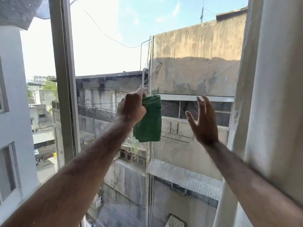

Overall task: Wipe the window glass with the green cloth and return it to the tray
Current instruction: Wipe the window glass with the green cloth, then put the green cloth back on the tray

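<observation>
Left hand [131, 108] grips green cloth [148, 122] near window frame [65, 79].

No bench, shelf or floor is showing in the head view. The clear window glass pane [188, 66] is standing upright in its pale grey frame post [63, 76]. Whether the hanging green terry cloth [150, 122] is touching the pane cannot be told.

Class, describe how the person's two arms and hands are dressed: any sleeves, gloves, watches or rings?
Both forearms are bare, with no sleeves in view. The left hand and right hand wear no gloves. No watch, bracelet or ring shows on either.
</observation>
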Demonstrator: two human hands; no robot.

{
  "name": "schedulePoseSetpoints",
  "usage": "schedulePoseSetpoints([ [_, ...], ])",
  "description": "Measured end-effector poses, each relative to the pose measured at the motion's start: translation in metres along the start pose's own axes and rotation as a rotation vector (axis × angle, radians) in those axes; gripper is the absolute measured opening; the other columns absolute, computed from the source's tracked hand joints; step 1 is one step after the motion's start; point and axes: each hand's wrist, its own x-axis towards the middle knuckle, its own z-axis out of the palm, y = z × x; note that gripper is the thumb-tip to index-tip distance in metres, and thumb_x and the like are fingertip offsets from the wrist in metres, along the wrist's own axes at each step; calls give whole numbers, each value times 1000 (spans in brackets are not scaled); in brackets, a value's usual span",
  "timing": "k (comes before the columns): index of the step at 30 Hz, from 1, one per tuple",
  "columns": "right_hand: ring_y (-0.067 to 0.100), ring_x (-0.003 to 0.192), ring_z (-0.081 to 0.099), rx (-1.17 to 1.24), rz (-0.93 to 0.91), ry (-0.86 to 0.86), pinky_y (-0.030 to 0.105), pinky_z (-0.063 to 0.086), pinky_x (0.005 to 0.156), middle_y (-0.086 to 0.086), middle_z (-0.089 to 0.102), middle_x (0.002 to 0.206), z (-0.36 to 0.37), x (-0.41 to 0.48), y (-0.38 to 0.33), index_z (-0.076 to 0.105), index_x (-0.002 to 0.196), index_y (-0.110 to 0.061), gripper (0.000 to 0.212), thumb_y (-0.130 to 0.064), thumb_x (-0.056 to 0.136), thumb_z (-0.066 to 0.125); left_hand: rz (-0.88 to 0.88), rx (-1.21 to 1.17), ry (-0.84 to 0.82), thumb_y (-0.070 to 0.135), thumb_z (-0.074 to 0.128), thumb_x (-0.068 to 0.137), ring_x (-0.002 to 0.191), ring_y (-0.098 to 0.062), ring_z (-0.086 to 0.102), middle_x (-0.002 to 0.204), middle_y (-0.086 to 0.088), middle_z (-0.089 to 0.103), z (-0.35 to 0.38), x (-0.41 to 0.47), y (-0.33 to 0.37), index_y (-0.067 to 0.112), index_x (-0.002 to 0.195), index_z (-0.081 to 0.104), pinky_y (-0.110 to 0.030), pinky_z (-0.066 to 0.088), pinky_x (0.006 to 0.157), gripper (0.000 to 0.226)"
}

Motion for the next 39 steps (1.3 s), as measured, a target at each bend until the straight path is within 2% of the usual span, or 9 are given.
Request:
schedulePoseSetpoints([
  [3,23,129,63,281,-75,-183,37,55,105,23,60,152,-5,-15,-45,45,158,1,81,-49,98,66,-61,-172,-14,3,77,86,82,-19,69,103,-10,77,-8,-9,-2,7,114,67,-14,48,64,30],
  [5,21,125,65,431,107,-399,36,60,98,15,64,149,-4,-23,-70,38,165,-12,93,-48,90,80,-156,-304,-16,10,80,86,74,-8,61,96,1,72,-13,-15,-5,10,112,67,-8,37,55,29],
  [8,28,113,74,705,493,-551,38,66,90,10,72,130,-2,-32,-84,45,158,-16,98,-34,75,95,-315,-520,-56,19,81,88,76,2,58,87,14,62,-21,-32,-14,18,109,64,-7,46,53,27],
  [13,13,92,83,1157,853,-546,28,68,74,-1,86,97,1,-63,-80,79,109,-15,30,-15,81,89,-621,-910,-221,16,83,86,97,-22,74,107,-7,70,-25,-78,-45,13,103,62,-31,66,71,27],
  [16,20,98,82,1244,1032,-571,35,69,80,3,85,102,6,-95,-82,81,108,-13,31,-23,80,88,-790,-1057,-279,18,89,80,84,-21,79,103,-11,75,-15,-121,-66,7,102,65,-30,66,63,34],
  [20,24,91,83,1233,1171,-635,34,70,73,9,85,101,14,-147,-91,83,105,-10,36,-26,73,89,-946,-1093,-310,26,90,77,81,-18,78,93,-5,78,12,-187,-95,14,92,72,-33,66,68,27],
  [24,23,82,81,1132,1303,-681,38,71,79,11,83,100,26,-214,-100,80,110,-5,26,-18,87,85,-1127,-1118,-367,21,86,82,74,-19,76,90,-8,78,45,-261,-118,12,93,75,-27,64,58,18],
  [30,13,65,79,990,1530,-714,24,65,57,-1,83,78,46,-337,-113,77,91,-13,9,-18,90,84,-1374,-1095,-448,17,77,92,70,-15,75,79,-2,79,91,-385,-150,14,95,76,-25,63,56,5],
  [39,4,65,78,841,1848,-790,18,58,53,-2,78,96,54,-559,-145,71,106,-19,14,-15,95,80,-1578,-925,-644,17,69,99,78,-15,71,92,-3,75,139,-586,-194,18,99,73,-25,65,64,4],
])
